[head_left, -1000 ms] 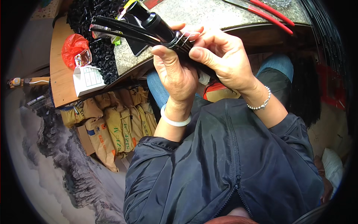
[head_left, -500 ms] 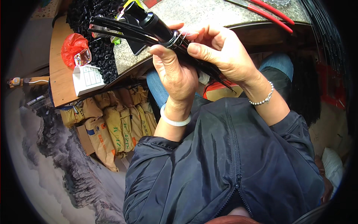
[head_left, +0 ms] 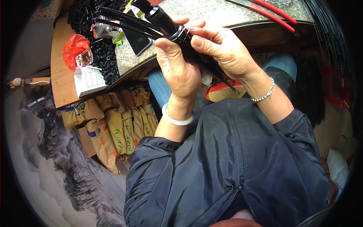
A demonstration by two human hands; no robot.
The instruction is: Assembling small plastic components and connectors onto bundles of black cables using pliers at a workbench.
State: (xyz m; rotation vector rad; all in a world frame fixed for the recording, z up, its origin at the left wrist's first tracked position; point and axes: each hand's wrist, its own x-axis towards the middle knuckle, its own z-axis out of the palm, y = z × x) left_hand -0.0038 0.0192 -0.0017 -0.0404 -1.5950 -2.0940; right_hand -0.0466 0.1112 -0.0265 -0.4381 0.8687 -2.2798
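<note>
My left hand [head_left: 178, 73] is wrapped round a bundle of thin black rods [head_left: 130, 23] that resembles an umbrella frame. Its thumb lies along the near side; its other fingers are mostly hidden behind. A thick, stepped black tubular fitting [head_left: 162, 19] sticks out at the bundle's upper end. My right hand [head_left: 227, 53] pinches a thin metal wire [head_left: 188, 29] between thumb and fingers, close to the fitting's collar. The rods' thin ends [head_left: 227, 81] point down toward my lap between both hands.
On the stone-topped bench [head_left: 204, 13] lie a dark phone [head_left: 138, 39] and red-handled cutters [head_left: 274, 13]. At left are a heap of small black parts [head_left: 104, 62], a red plastic bag [head_left: 75, 49] and a white box [head_left: 90, 81]. Long black rods [head_left: 327, 34] hang at right.
The bundle has shifted slightly up and to the right, and more of the phone shows behind it. My right hand still pinches by the collar.
</note>
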